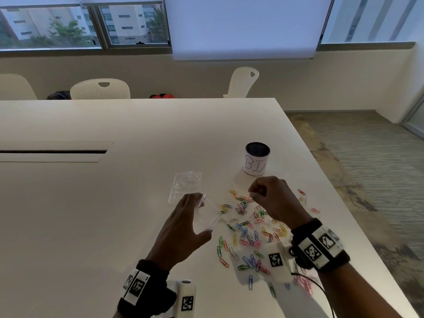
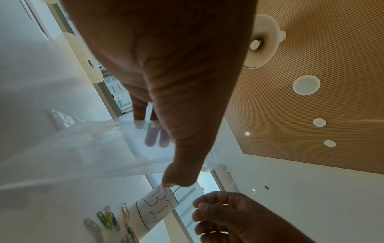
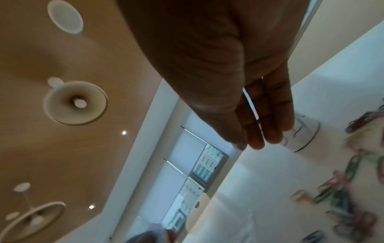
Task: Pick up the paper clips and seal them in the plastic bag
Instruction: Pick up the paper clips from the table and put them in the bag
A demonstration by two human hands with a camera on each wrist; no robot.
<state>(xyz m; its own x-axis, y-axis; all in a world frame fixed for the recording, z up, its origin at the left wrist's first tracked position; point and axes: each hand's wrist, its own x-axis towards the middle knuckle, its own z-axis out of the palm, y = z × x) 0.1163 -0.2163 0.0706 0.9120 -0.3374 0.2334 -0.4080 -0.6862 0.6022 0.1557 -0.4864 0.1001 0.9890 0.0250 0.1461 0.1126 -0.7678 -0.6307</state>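
My left hand (image 1: 201, 217) holds a small clear plastic bag (image 1: 206, 220) a little above the table, thumb on one side and fingers on the other. In the left wrist view the fingers (image 2: 151, 136) show through the bag (image 2: 83, 148). My right hand (image 1: 253, 195) hovers over the far part of the heap of coloured paper clips (image 1: 249, 232), its fingers curled and tips pinched together. In the right wrist view a thin wire that looks like a paper clip (image 3: 257, 120) shows between the thumb and fingers. The two hands are about a hand's width apart.
A second clear bag (image 1: 186, 186) lies flat on the white table (image 1: 91, 203) beyond my left hand. A dark cup with a paper label reading BIN (image 1: 257, 159) stands behind the clips. The table's right edge (image 1: 339, 203) runs close to the clips. White chairs (image 1: 101, 89) stand at the far side.
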